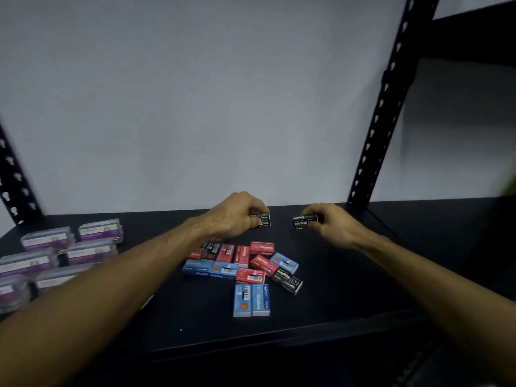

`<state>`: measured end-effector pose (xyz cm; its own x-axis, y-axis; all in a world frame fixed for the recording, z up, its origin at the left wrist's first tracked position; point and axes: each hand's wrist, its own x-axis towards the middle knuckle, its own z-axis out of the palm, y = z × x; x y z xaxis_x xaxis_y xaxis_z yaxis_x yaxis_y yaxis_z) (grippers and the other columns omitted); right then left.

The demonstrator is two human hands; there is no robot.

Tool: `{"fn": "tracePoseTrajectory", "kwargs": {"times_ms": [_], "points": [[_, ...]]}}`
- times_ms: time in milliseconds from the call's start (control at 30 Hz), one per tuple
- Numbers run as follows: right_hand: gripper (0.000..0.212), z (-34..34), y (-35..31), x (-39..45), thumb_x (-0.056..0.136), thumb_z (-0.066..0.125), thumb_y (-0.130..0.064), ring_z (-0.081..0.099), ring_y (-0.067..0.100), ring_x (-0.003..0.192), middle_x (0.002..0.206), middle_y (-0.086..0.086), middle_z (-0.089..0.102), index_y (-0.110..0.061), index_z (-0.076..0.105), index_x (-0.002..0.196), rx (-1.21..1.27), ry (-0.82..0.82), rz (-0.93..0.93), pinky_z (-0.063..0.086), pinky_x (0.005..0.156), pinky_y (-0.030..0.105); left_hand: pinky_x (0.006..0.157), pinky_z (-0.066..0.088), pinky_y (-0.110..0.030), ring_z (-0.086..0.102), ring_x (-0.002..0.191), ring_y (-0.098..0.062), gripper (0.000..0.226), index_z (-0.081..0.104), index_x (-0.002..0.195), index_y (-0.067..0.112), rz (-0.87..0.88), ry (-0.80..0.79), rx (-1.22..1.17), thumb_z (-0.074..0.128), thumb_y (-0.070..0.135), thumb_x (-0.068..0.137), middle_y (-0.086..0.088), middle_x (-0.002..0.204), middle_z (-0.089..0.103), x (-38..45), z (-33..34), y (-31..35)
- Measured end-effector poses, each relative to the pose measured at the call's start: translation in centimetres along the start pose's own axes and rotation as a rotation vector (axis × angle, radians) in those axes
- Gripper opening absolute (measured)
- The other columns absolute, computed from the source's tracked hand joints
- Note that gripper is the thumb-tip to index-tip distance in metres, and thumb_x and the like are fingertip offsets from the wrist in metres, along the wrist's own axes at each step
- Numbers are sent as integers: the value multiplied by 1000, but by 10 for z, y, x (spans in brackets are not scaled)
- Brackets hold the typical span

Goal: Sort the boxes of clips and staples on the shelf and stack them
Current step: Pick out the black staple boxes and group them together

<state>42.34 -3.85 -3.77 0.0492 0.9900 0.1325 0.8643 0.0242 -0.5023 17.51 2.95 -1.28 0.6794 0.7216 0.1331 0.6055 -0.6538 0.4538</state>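
Note:
On the black shelf (349,289), near the back wall, my left hand (237,213) grips a black staples box (263,221). To its right my right hand (329,222) grips a second black staples box (303,221). Both boxes sit low over the shelf; whether they touch it I cannot tell. In front of my hands lies a loose pile of small staples boxes: several red (261,263), several blue (251,300) and one black (287,280). Several clear clip boxes with purple labels (92,251) are grouped at the left.
A pale wall closes the back of the shelf. Black perforated uprights stand at the back right (382,113) and the far left (14,180). An upper shelf board juts in at the top right.

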Motion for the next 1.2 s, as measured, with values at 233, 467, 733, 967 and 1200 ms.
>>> {"fn": "tracePoseTrajectory", "kwargs": {"times_ms": [233, 467, 733, 967, 1200], "points": [[16, -28, 46, -24, 96, 62, -14, 61, 5, 92, 102, -8, 66, -24, 68, 107, -13, 22, 98, 48, 79, 22, 92, 46, -25, 61, 108, -13, 29, 67, 123, 16, 32, -43, -49, 63, 12, 94, 0, 124, 67, 47, 44, 30], [23, -35, 63, -24, 92, 61, -6, 60, 7, 92, 104, -8, 61, -18, 67, 111, -42, 23, 176, 47, 80, 23, 94, 42, -21, 59, 117, -14, 31, 65, 125, 15, 43, -95, -46, 59, 10, 96, 0, 128, 64, 67, 80, 43], [17, -22, 74, -17, 87, 71, -8, 67, 8, 79, 91, -4, 70, -21, 69, 99, 103, 64, 252, 50, 66, 19, 102, 41, -27, 57, 120, -15, 34, 63, 128, 17, 55, -103, 21, 62, 12, 94, 1, 130, 63, 74, 93, 41], [17, -14, 86, -25, 82, 75, -14, 57, 9, 63, 73, -4, 63, -20, 63, 73, 195, 152, 306, 42, 60, 24, 85, 50, -33, 60, 91, -10, 33, 62, 119, 26, -8, -75, 5, 71, 25, 88, 9, 99, 63, 71, 87, 36], [13, -25, 77, -12, 86, 68, -9, 65, 10, 77, 84, -5, 70, -21, 73, 90, 75, 120, 225, 54, 72, 27, 72, 45, -21, 61, 82, -7, 17, 69, 106, 20, -20, -36, -64, 70, 18, 89, 8, 91, 66, 77, 87, 37]]}}
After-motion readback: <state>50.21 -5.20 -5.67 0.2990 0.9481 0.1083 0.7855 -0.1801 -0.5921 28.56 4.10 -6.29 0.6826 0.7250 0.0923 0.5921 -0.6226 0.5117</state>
